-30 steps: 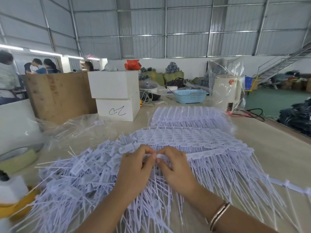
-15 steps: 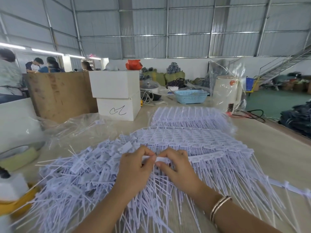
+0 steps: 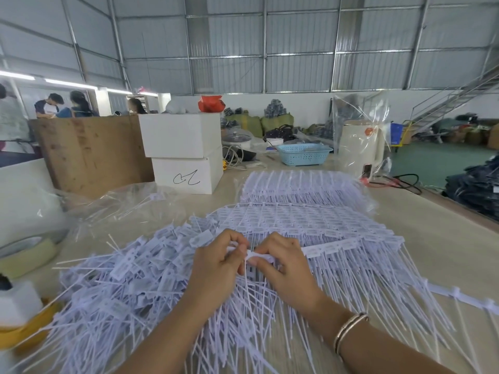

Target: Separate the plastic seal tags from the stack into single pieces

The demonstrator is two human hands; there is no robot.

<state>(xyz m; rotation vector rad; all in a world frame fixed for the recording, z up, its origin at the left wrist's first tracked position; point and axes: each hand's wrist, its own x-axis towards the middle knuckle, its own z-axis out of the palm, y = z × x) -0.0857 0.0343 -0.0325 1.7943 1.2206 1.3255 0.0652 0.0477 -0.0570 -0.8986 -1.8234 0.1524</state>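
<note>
A strip of joined white plastic seal tags (image 3: 328, 248) runs to the right from between my hands, over a stack of such strips (image 3: 302, 220). My left hand (image 3: 216, 265) pinches the end tag of the strip. My right hand (image 3: 283, 265) pinches the neighbouring tag, thumb and fingers right beside the left ones. The tags' thin tails hang down under both hands. A loose heap of single tags (image 3: 129, 287) lies to the left. A second stack of strips (image 3: 299, 187) rests farther back in clear plastic.
The beige table (image 3: 437, 238) carries two white boxes (image 3: 186, 155) at the back left, a blue basket (image 3: 303, 153), a white appliance (image 3: 360, 147) in plastic wrap, a tape roll (image 3: 24, 255) at the left and crumpled clear bags (image 3: 121, 209). People stand behind a wooden board (image 3: 89, 152).
My hands stay close together on the strip's end; the fingers have shifted a little and the end tag has twisted against its neighbour. The view has barely moved.
</note>
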